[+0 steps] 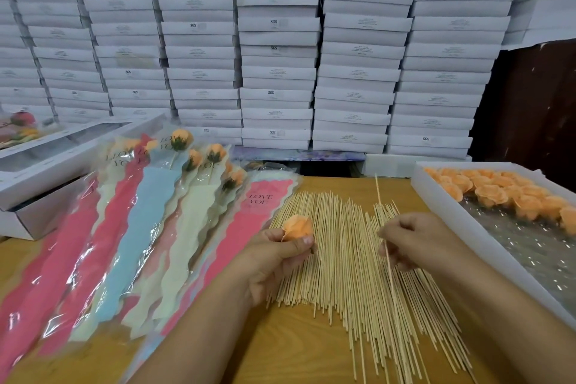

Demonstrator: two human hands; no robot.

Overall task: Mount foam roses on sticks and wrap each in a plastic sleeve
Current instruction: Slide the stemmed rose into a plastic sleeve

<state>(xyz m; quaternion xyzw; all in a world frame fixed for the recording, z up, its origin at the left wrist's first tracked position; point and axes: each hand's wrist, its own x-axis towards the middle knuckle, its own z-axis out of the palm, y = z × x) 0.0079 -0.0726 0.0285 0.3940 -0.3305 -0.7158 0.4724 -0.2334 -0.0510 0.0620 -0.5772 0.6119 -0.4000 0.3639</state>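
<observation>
R hand (414, 240) w/ stick (389, 262), tip hidden; L hand (277, 256) w/ rose (297, 227)

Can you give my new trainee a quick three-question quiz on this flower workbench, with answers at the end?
1. True or false: the left hand holds an orange foam rose.
2. What does the right hand pinch? A) a thin wooden stick B) a pink plastic sleeve C) scissors
3. Fill in: the loose orange foam roses lie in a white tray on the person's ____ side.

Key: 1 true; 2 A; 3 right.
</observation>
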